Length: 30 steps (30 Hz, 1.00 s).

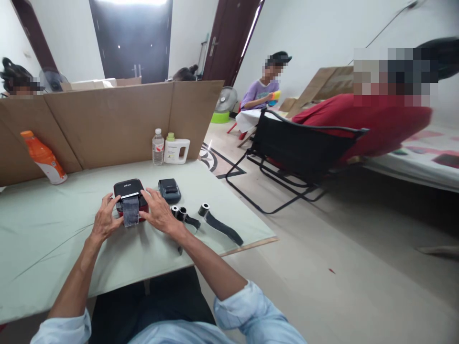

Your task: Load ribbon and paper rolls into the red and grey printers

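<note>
Pale table (53,229), cardboard screen (118,119) behind. Left hand (105,219) and right hand (160,213) clasp printer (127,188) by its sides. Rolls (178,211) lie just right, bottles (158,147) stand beyond.

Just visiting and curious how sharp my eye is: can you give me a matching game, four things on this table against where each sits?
1 orange bottle
2 white jug
3 red-and-black device
4 black ribbon roll

A between left hand and right hand
B nearest the table's right edge
C tilted by the cardboard, far left
D beside the water bottle

Pairs: 1-C, 2-D, 3-A, 4-B
</note>
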Each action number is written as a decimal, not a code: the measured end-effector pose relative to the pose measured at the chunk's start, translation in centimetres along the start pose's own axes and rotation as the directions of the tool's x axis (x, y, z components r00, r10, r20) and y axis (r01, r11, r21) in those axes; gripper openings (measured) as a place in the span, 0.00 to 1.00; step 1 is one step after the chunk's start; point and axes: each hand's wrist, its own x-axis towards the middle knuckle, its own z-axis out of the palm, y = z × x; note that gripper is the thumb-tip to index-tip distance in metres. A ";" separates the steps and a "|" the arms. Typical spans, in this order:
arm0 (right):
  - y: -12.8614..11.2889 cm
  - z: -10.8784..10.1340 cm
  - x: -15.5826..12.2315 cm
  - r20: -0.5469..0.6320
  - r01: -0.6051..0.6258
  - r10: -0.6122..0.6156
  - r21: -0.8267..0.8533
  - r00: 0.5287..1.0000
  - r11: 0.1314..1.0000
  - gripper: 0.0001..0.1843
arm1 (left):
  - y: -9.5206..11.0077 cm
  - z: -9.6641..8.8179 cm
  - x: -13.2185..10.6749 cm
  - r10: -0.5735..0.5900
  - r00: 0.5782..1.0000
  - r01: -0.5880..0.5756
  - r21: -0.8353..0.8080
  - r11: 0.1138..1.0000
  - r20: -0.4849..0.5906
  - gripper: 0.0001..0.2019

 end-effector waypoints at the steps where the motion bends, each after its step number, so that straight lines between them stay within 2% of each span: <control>1: 0.4 0.0 0.2 0.051 -0.005 0.005 -0.006 0.999 1.000 0.39 | 0.1 0.1 0.0 -0.007 1.000 0.007 0.008 1.000 0.001 0.32; 3: 1.2 0.2 0.6 0.111 -0.005 0.007 -0.014 0.994 1.000 0.39 | 0.2 0.1 0.0 -0.015 1.000 0.015 0.015 1.000 0.009 0.32; 7: 1.9 0.7 0.6 0.119 0.005 -0.003 -0.009 0.993 1.000 0.41 | 0.4 0.2 0.1 -0.036 0.999 0.036 0.011 0.999 0.025 0.33; 18: 1.7 0.4 1.0 0.169 -0.074 0.070 0.021 0.983 0.997 0.38 | 1.0 -0.2 0.4 -0.087 0.994 0.079 0.117 0.990 0.070 0.30; 21: 1.3 0.6 0.9 0.171 -0.075 0.068 0.037 0.983 0.996 0.40 | 0.7 0.0 0.3 -0.099 0.991 0.092 0.081 0.993 0.090 0.32; 26: 1.4 1.3 0.3 0.160 -0.116 0.087 0.184 0.983 0.976 0.49 | 0.2 0.8 -0.1 -0.075 0.994 0.076 -0.010 0.997 0.082 0.39; 30: 1.6 1.0 0.3 0.202 -0.173 0.122 0.260 0.972 0.950 0.45 | 0.5 1.5 -0.5 -0.134 0.987 0.140 -0.061 0.988 0.092 0.44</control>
